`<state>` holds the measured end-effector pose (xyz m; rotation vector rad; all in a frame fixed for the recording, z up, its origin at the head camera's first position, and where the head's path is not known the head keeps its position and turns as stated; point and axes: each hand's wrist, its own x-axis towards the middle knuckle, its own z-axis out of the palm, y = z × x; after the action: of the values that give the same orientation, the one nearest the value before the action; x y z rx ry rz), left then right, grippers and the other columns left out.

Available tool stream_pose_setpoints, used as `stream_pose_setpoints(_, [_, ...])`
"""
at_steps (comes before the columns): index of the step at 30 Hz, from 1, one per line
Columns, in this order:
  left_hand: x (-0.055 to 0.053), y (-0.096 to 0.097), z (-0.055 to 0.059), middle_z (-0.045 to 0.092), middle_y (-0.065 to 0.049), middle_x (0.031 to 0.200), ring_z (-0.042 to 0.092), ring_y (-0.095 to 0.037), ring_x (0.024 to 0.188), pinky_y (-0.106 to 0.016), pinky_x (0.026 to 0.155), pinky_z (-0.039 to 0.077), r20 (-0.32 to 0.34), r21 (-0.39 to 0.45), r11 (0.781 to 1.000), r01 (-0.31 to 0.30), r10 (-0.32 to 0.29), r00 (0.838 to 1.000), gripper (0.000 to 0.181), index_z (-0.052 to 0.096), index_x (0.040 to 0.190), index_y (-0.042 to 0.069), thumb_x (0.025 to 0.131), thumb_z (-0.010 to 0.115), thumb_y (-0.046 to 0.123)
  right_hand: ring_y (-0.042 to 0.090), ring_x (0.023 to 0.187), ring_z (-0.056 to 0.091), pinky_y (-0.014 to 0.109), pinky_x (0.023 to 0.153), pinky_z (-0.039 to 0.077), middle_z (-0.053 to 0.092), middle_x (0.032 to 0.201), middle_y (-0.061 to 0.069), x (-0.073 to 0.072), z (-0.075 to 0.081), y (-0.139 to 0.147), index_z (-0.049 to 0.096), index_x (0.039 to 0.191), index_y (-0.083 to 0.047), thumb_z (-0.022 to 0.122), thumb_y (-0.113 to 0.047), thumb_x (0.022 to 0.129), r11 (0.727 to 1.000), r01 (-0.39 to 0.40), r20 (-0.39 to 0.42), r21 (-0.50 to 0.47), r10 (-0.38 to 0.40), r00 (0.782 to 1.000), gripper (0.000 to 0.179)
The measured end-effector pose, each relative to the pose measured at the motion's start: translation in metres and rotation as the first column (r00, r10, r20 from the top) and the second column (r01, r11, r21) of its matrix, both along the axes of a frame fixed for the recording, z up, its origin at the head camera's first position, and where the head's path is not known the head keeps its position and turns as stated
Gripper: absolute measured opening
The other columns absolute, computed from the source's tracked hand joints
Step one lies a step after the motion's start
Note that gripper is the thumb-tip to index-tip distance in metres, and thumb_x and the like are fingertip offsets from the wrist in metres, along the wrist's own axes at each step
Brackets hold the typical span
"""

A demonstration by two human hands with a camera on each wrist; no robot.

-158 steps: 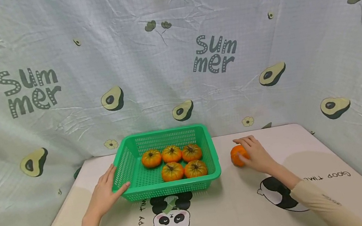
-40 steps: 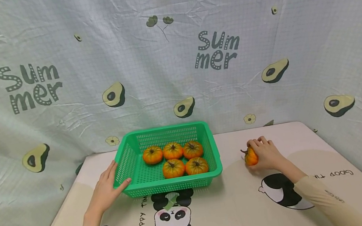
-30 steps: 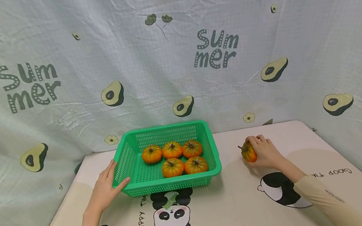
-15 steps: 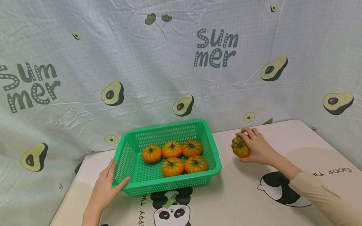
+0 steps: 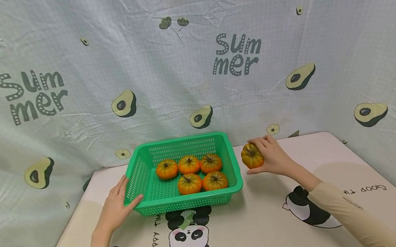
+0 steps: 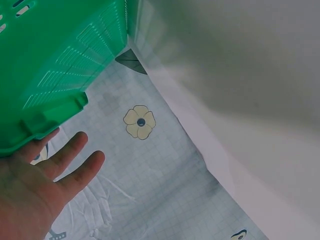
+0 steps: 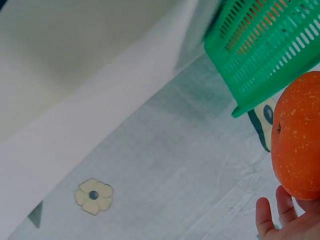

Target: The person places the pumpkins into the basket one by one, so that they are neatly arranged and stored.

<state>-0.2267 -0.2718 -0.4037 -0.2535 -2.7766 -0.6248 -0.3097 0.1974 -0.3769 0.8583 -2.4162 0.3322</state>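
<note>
In the head view a small orange pumpkin [image 5: 252, 156] with green-tinged ribs is in my right hand [image 5: 271, 156], gripped between thumb and fingers, just right of the green basket [image 5: 189, 201]. The right wrist view shows the smooth orange underside of this pumpkin [image 7: 300, 140] above the fingers, with the basket wall [image 7: 260, 55] beyond. My left hand [image 5: 114, 207] rests at the basket's left end, its fingers along the side and thumb on the front rim. Seen from the left wrist, the fingers of the left hand [image 6: 45, 180] are spread and nearly straight against the rim.
Several similar pumpkins [image 5: 189, 164] sit in the basket, toward its middle and right. The pale table [image 5: 256, 224] carries printed pandas and lettering. A patterned cloth [image 5: 162, 78] hangs right behind the table's back edge.
My right hand first reached the pumpkin on the table, then turned it stem toward the camera, raised it and moved left toward the basket. The left hand stays at the basket.
</note>
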Motion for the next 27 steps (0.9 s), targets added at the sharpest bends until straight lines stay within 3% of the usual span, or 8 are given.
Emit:
stream_pose_setpoints(7, [0.000,0.000,0.001,0.023,-0.026,0.143,0.026,-0.046,0.125,-0.063,0.095,0.026,0.003,-0.013,1.000,-0.012,0.012,1.000,0.081,0.023,0.138,-0.006,0.084,0.054,0.046,0.023,0.089,0.040,0.038,0.074,0.039,0.058,0.107,0.008,-0.001,0.011,-0.016,0.051,0.117,-0.008,0.078,-0.049,0.056,0.999,-0.047,0.010,-0.020,0.047,0.999,0.078])
stream_pose_setpoints(19, [0.001,0.002,0.000,0.025,-0.027,0.142,0.030,-0.047,0.122,-0.063,0.092,0.028,-0.014,-0.036,0.999,-0.015,0.015,1.000,0.080,0.025,0.138,-0.006,0.084,0.054,0.046,0.017,0.091,0.040,0.038,0.078,0.037,0.058,0.104,0.003,0.001,0.030,-0.047,0.051,0.116,-0.010,0.074,-0.048,0.062,0.991,-0.133,0.096,-0.010,0.133,0.986,0.070])
stream_pose_setpoints(27, [0.000,0.001,0.000,0.023,-0.026,0.143,0.028,-0.047,0.123,-0.063,0.093,0.027,-0.004,-0.028,1.000,-0.013,0.013,1.000,0.081,0.024,0.138,-0.005,0.084,0.054,0.046,0.018,0.096,0.042,0.037,0.080,0.043,0.054,0.107,0.004,-0.002,0.044,-0.077,0.048,0.118,-0.009,0.073,-0.046,0.065,0.975,-0.219,0.141,-0.050,0.224,0.964,0.069])
